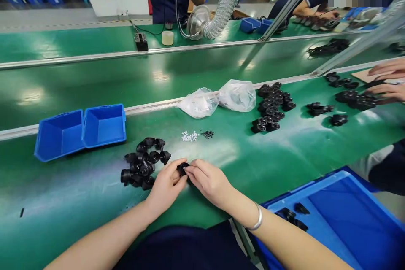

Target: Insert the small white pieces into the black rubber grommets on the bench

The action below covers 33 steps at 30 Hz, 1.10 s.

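Note:
Both my hands meet over the green bench top [79,202]. My left hand [166,187] and my right hand [209,181] pinch one small black plastic part [182,168] between their fingertips. Just left of my left hand lies a heap of several similar black parts [142,162]. Beyond my hands sit a little pile of tiny white pieces [190,136] and a smaller pile of tiny black pieces [207,134].
Two empty blue bins [80,130] stand at the left, two clear plastic bags [218,99] behind. More black parts [272,107] lie to the right near another person's hands [389,80]. A large blue crate [344,219] sits at my lower right. A flexible duct [221,4] hangs beyond.

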Each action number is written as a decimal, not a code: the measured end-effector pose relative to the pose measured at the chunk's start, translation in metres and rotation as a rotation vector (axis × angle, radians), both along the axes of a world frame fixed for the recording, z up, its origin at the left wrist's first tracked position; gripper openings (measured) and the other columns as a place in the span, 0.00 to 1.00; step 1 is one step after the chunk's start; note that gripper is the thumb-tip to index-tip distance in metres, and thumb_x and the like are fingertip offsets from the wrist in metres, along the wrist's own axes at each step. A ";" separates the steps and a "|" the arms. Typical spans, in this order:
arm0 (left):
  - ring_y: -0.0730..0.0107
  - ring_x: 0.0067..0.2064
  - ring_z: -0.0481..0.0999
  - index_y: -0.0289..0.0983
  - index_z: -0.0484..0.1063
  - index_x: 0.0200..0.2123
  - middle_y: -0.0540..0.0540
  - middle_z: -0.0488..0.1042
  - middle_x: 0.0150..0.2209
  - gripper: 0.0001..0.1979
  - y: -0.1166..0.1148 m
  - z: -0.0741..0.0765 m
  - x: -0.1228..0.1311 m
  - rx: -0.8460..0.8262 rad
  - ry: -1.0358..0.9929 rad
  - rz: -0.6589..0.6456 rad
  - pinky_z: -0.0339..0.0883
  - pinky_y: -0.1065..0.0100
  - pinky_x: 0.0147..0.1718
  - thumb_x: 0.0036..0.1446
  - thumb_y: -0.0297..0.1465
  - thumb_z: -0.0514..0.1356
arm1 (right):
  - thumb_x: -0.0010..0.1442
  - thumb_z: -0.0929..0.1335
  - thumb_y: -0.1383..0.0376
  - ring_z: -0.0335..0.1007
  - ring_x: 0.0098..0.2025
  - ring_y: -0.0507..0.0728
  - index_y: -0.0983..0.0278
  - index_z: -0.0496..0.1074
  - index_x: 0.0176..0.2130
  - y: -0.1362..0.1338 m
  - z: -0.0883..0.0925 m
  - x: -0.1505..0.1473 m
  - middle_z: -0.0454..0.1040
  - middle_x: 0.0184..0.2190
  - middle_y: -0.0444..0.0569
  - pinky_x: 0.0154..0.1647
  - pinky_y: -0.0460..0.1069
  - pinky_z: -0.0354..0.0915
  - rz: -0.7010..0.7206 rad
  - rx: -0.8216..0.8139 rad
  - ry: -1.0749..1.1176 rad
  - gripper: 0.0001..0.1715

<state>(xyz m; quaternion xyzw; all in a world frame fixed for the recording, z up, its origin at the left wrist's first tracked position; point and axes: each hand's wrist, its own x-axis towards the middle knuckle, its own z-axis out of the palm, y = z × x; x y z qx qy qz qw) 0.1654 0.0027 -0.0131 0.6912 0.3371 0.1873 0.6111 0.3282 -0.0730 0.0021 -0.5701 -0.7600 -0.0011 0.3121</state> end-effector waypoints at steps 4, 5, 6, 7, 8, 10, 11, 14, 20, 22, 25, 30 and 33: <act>0.79 0.23 0.59 0.39 0.68 0.57 0.46 0.69 0.39 0.22 -0.001 0.004 0.000 0.118 0.025 -0.023 0.66 0.69 0.29 0.59 0.28 0.55 | 0.71 0.58 0.70 0.68 0.33 0.56 0.67 0.71 0.39 -0.001 0.000 0.001 0.71 0.33 0.53 0.32 0.50 0.68 0.002 -0.022 -0.086 0.14; 0.79 0.23 0.60 0.40 0.67 0.57 0.44 0.69 0.44 0.22 -0.001 0.004 -0.001 0.127 0.022 -0.028 0.68 0.68 0.31 0.59 0.28 0.55 | 0.71 0.58 0.70 0.68 0.32 0.56 0.67 0.71 0.38 -0.001 0.000 0.001 0.71 0.32 0.53 0.32 0.50 0.68 0.008 -0.030 -0.100 0.15; 0.79 0.24 0.62 0.40 0.67 0.58 0.43 0.69 0.47 0.22 -0.001 0.004 -0.001 0.133 0.021 -0.031 0.69 0.68 0.32 0.59 0.27 0.55 | 0.71 0.57 0.70 0.67 0.31 0.55 0.67 0.71 0.38 -0.001 0.001 0.001 0.70 0.31 0.52 0.31 0.50 0.67 0.013 -0.038 -0.116 0.16; 0.79 0.24 0.63 0.41 0.67 0.58 0.42 0.69 0.50 0.22 -0.002 0.004 -0.002 0.136 0.023 -0.039 0.70 0.68 0.33 0.60 0.27 0.54 | 0.72 0.57 0.70 0.66 0.31 0.55 0.67 0.71 0.37 -0.001 0.001 0.001 0.69 0.29 0.51 0.30 0.50 0.67 0.021 -0.043 -0.132 0.16; 0.78 0.24 0.63 0.42 0.66 0.59 0.42 0.69 0.51 0.23 -0.002 0.003 -0.002 0.142 0.027 -0.046 0.70 0.67 0.34 0.60 0.27 0.54 | 0.71 0.57 0.70 0.65 0.30 0.55 0.67 0.71 0.37 -0.001 0.001 0.001 0.69 0.29 0.51 0.30 0.50 0.66 0.028 -0.045 -0.144 0.17; 0.77 0.25 0.64 0.42 0.66 0.59 0.42 0.70 0.49 0.23 -0.002 0.003 -0.004 0.162 0.045 -0.060 0.71 0.67 0.35 0.60 0.27 0.54 | 0.71 0.58 0.71 0.64 0.30 0.55 0.67 0.71 0.36 0.000 0.001 0.001 0.68 0.29 0.50 0.29 0.50 0.66 0.043 -0.034 -0.156 0.16; 0.77 0.25 0.65 0.41 0.66 0.59 0.43 0.71 0.48 0.23 -0.002 0.003 -0.004 0.175 0.053 -0.063 0.71 0.66 0.36 0.60 0.27 0.54 | 0.71 0.58 0.71 0.64 0.31 0.55 0.68 0.71 0.36 0.000 0.000 0.001 0.68 0.29 0.51 0.30 0.50 0.66 0.053 -0.025 -0.157 0.16; 0.74 0.26 0.67 0.39 0.67 0.59 0.44 0.72 0.43 0.23 -0.001 0.004 -0.004 0.207 0.065 -0.063 0.71 0.65 0.40 0.60 0.27 0.54 | 0.70 0.59 0.72 0.64 0.31 0.55 0.68 0.71 0.35 0.001 0.000 0.003 0.68 0.29 0.50 0.30 0.50 0.65 0.074 -0.018 -0.141 0.15; 0.72 0.28 0.68 0.40 0.67 0.59 0.47 0.73 0.37 0.23 -0.002 0.002 -0.003 0.204 0.074 -0.092 0.72 0.63 0.42 0.59 0.25 0.55 | 0.70 0.60 0.71 0.62 0.30 0.54 0.66 0.70 0.32 -0.001 0.001 0.005 0.66 0.28 0.49 0.29 0.49 0.64 0.073 -0.043 -0.136 0.15; 0.72 0.28 0.68 0.40 0.68 0.59 0.47 0.73 0.35 0.23 -0.002 0.002 -0.003 0.198 0.080 -0.092 0.72 0.64 0.41 0.59 0.25 0.55 | 0.69 0.61 0.71 0.63 0.30 0.54 0.66 0.69 0.32 -0.001 0.001 0.007 0.66 0.28 0.49 0.29 0.49 0.64 0.076 -0.033 -0.130 0.15; 0.71 0.28 0.70 0.40 0.67 0.60 0.47 0.74 0.35 0.24 -0.002 0.003 -0.004 0.207 0.080 -0.088 0.72 0.64 0.41 0.60 0.26 0.55 | 0.70 0.60 0.70 0.64 0.30 0.55 0.66 0.70 0.34 0.001 0.000 0.008 0.66 0.28 0.49 0.30 0.49 0.65 0.089 -0.042 -0.112 0.14; 0.66 0.35 0.76 0.42 0.68 0.60 0.44 0.76 0.40 0.24 -0.002 0.006 -0.004 0.213 0.050 -0.064 0.73 0.61 0.44 0.60 0.27 0.55 | 0.72 0.57 0.69 0.66 0.30 0.55 0.67 0.71 0.37 0.002 0.006 0.005 0.68 0.29 0.50 0.30 0.49 0.66 0.089 -0.101 -0.097 0.17; 0.68 0.32 0.76 0.42 0.69 0.59 0.43 0.77 0.45 0.23 -0.003 0.004 -0.003 0.151 0.056 -0.043 0.74 0.61 0.45 0.59 0.29 0.57 | 0.72 0.57 0.69 0.68 0.31 0.55 0.67 0.72 0.39 0.002 0.014 0.009 0.71 0.30 0.50 0.32 0.50 0.68 0.128 -0.138 -0.102 0.17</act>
